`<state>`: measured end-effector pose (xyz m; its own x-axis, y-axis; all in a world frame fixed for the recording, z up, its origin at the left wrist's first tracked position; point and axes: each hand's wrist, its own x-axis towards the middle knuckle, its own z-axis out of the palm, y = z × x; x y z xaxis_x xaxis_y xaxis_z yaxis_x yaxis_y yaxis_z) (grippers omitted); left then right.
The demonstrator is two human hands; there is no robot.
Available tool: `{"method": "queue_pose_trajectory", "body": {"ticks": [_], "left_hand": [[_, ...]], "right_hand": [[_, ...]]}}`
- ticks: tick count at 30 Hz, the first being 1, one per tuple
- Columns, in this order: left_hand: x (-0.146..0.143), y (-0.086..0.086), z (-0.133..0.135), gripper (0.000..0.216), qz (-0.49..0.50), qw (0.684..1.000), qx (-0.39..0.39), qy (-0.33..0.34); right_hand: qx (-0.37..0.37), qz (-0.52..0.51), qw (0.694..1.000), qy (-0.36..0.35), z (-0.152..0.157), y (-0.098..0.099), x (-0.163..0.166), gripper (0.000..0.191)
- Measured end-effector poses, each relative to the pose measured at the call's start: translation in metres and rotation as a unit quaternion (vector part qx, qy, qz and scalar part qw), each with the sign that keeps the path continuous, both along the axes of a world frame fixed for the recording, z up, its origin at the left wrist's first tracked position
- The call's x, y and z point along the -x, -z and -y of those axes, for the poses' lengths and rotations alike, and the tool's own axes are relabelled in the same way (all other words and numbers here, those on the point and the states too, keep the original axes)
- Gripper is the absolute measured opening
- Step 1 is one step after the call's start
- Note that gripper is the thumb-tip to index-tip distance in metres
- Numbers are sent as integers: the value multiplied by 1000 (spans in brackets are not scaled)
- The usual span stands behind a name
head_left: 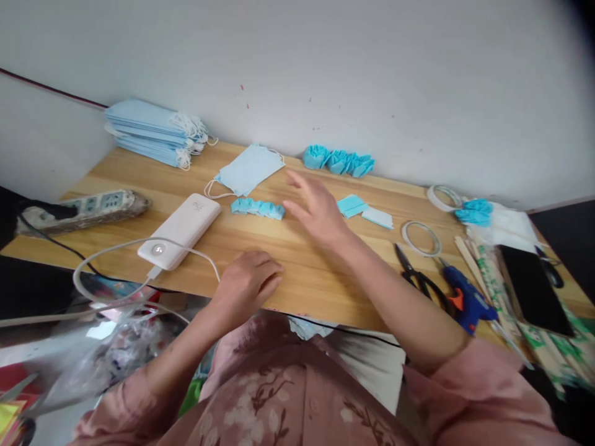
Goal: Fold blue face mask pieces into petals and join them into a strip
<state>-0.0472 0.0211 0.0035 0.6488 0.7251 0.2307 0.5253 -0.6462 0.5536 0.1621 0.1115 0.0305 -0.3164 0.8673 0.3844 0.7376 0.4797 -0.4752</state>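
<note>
My right hand [317,207] is held over the table with thumb and fingers apart and nothing between them. Just left of its fingertips lies a short pleated strip of light blue material [258,208]. To its right are small bright blue cut pieces [352,205] and a paler one [377,216]. Close to the table's front edge rests my left hand [248,282], its fingers curled in loosely and no object showing in them. A flat light blue face mask [251,168] with white ear loops lies behind the pleated strip.
At the back are a stack of face masks [149,131] and several blue crepe flowers [338,161]. A power bank [181,230] with a cable and a power strip [100,207] lie left. Tape rolls [421,239], scissors [418,275], a glue gun [467,297] and a phone [534,288] lie right.
</note>
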Motion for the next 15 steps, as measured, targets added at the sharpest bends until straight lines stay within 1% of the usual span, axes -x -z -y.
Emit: {"method": "queue_pose_trajectory", "body": {"ticks": [2, 4, 7, 10, 12, 15], "left_hand": [[1, 0, 0, 23, -4, 1000, -2, 4], [1, 1, 0, 23, -7, 1000, -5, 6], [1, 2, -2, 25, -18, 1000, -15, 9], [-1, 1, -4, 25, -39, 999, -17, 13], [-3, -1, -4, 26, -51, 998, -14, 14], [-10, -8, -1, 26, -47, 999, -12, 24]], "right_hand": [[6, 3, 998, 58, 19, -6, -30, 54], [18, 17, 995, 99, 39, -9, -62, 52], [-7, 31, 987, 159, 66, -12, -111, 47], [-26, 27, 972, 232, 83, -15, -153, 41], [-18, 28, 964, 266, 90, -14, -172, 36], [13, 70, 955, 288, 90, -7, -182, 28]]}}
